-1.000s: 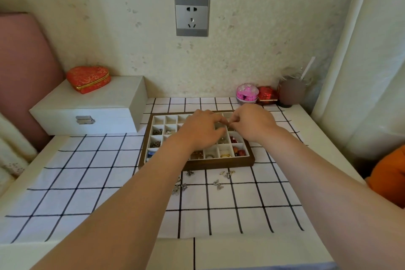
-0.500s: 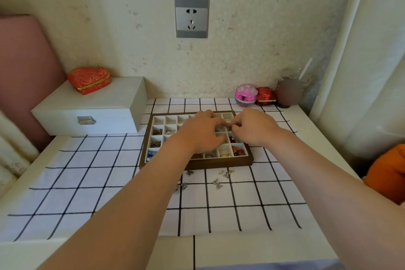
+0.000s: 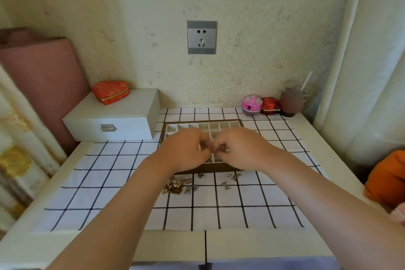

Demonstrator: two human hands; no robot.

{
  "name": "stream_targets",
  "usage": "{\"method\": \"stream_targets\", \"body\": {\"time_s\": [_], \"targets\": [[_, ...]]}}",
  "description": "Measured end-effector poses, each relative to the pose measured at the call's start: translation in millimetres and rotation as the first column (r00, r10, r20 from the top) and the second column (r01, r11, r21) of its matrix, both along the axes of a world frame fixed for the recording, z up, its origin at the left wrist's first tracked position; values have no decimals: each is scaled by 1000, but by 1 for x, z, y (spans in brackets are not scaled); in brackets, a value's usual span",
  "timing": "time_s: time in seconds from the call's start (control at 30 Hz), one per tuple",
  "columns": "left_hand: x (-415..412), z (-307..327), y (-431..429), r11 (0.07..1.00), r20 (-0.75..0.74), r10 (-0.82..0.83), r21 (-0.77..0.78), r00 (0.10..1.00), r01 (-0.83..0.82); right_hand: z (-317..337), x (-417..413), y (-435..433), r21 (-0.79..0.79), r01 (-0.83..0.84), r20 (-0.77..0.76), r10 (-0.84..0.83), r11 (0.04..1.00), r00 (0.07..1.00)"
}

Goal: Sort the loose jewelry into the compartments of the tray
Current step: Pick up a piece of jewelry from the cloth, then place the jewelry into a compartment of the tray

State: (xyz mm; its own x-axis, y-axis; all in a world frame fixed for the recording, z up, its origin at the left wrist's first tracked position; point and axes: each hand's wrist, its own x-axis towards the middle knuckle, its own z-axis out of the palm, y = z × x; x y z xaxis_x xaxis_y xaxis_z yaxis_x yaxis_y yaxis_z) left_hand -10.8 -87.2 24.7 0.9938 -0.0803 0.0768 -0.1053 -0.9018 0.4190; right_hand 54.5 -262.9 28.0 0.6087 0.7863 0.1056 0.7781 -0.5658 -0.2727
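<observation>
Checked cloth (image 3: 105,173): tray (image 3: 219,168) beneath curled fingers (image 3: 202,143), loose jewelry (image 3: 177,185) just nearer.

One left hand (image 3: 186,151) and one right hand (image 3: 243,149) are meeting over one tray (image 3: 221,169). Near it, one gold heap (image 3: 176,185) and roughly five silver pieces (image 3: 225,185) are lying on one checked cloth (image 3: 109,182). Far left, one white box (image 3: 122,120) is carrying one heart-shaped case (image 3: 110,92). Far right, one pink pot (image 3: 252,104), one red box (image 3: 271,105) and one dark cup (image 3: 291,102) are standing. One socket (image 3: 201,37) is showing.
</observation>
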Motion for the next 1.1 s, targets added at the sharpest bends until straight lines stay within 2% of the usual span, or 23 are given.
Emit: {"method": "stream_targets", "body": {"time_s": [0.1,0.33,0.47,0.63,0.73,0.87,1.0,1.1], "targets": [[-14,-1,9,1000,-16,-15,27,1000,15,-5,-13,5,-5,-54,-19,54,999,998],[-36,-21,33,994,50,-33,102,998,28,-22,-25,19,-106,-200,77,208,974,975],[-38,-25,37,997,0,-42,59,999,42,-26,-25,23,-135,-234,153,253,963,955],[-36,-28,40,998,16,-59,17,998,58,-30,-27,27,-147,-230,188,256,962,948],[-36,-29,38,997,33,-80,-12,996,80,-31,-30,26,-69,-210,132,218,975,967],[-37,-29,38,990,23,-98,-97,995,100,-32,-37,26,134,-79,-56,87,988,995],[-38,-25,39,932,-29,-62,-359,998,48,-27,-43,23,341,75,-218,1,937,976],[-38,-19,39,836,-42,-27,-549,999,-1,-25,-42,21,426,177,-346,-22,887,938]]}}
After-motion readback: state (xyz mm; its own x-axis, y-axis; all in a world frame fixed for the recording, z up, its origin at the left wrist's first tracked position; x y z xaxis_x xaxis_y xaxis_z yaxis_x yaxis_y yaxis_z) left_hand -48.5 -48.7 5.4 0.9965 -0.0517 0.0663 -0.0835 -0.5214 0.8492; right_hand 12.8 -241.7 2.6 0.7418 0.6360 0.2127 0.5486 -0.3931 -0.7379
